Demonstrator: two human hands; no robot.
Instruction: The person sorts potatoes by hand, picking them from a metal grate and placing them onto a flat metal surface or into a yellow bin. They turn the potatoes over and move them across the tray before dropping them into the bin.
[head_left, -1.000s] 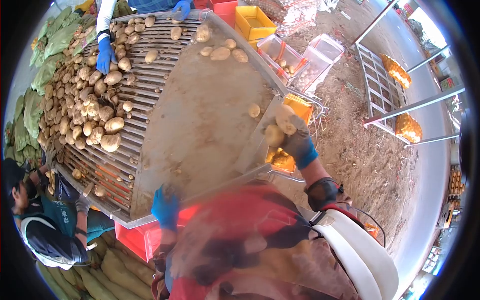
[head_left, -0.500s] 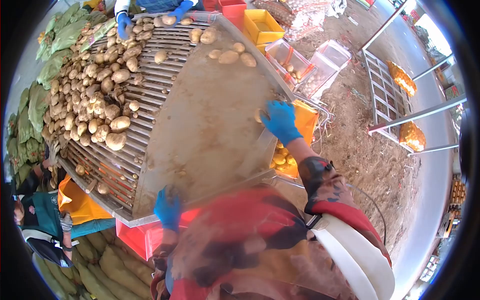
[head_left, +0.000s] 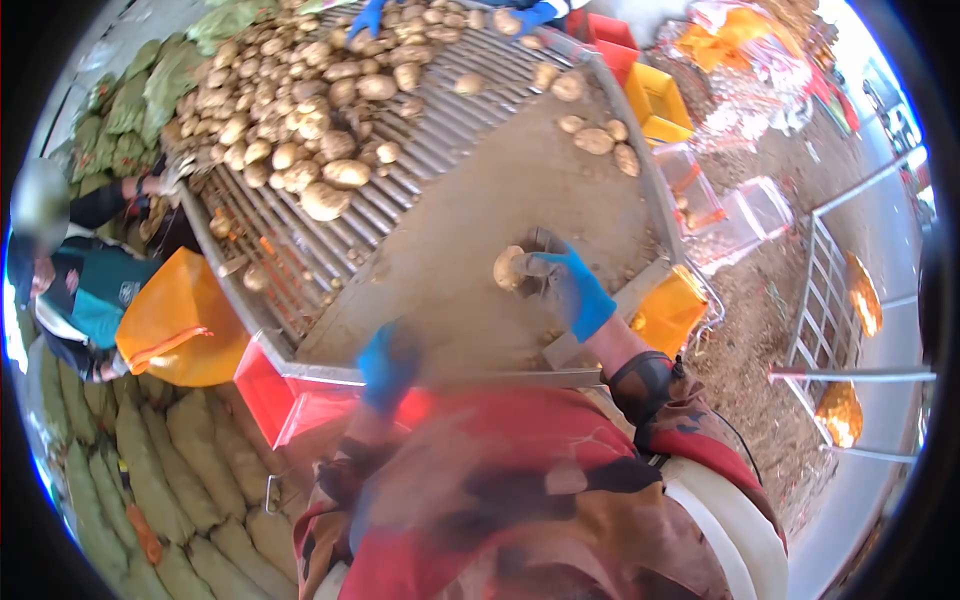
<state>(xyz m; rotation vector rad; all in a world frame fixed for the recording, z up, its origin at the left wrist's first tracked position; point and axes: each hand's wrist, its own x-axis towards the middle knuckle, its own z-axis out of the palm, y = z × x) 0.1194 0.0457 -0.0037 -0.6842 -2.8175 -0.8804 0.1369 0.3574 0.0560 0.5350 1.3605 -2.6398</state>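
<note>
My right hand (head_left: pixel 568 285), in a blue glove with a dirty grey palm, grips a round pale potato (head_left: pixel 508 268) at its fingertips over the bare metal sheet (head_left: pixel 450 290). My left hand (head_left: pixel 390 362), also blue-gloved, is smeared by motion at the sheet's near edge; its fingers cannot be made out. A big heap of potatoes (head_left: pixel 290 105) covers the slatted rack (head_left: pixel 430 150) at the upper left. Several loose potatoes (head_left: pixel 594 141) rest on the sheet at the far right.
Red crates (head_left: pixel 265 390) stand below the near edge, an orange bag (head_left: pixel 185 320) at the left. A yellow crate (head_left: pixel 657 105) and clear crates (head_left: pixel 740 225) stand at the right. One co-worker (head_left: pixel 80 280) is at the left; another's blue gloves (head_left: pixel 530 17) reach in from the far side.
The view has swung left. My right hand has brought the potato from the right edge toward the middle of the sheet. My left hand is still blurred near the front edge.
</note>
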